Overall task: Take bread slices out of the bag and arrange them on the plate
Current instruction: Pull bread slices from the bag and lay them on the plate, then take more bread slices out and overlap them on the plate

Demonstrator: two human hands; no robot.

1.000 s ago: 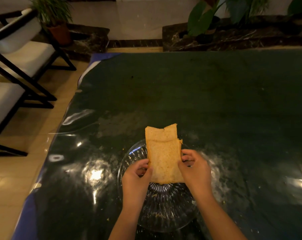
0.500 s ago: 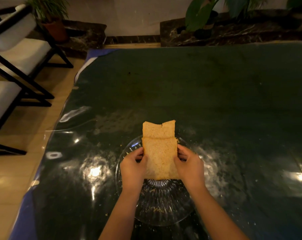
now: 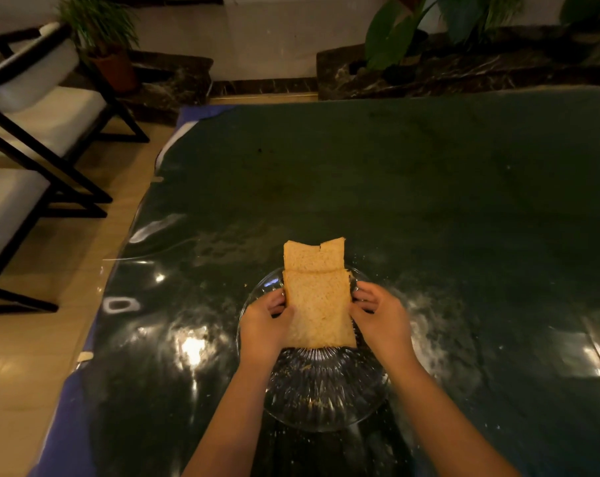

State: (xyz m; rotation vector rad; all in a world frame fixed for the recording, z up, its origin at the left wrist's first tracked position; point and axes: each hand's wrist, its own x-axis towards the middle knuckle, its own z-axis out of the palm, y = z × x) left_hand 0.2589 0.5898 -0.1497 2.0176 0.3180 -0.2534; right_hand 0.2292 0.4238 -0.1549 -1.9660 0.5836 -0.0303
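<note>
Gripping bread slices (image 3: 317,311) edgewise, both hands' fingers (image 3: 277,304) curl above plate (image 3: 326,397).

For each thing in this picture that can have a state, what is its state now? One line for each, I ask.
Near bread slice: held at both side edges, over the plate.
Far bread slice: partly under the near slice, top edge notched.
Glass plate: on the table, crumbs in it.
Left hand: gripping the near slice's left edge.
Right hand: gripping its right edge.
Table: covered in shiny plastic film, crumbs scattered.
</note>
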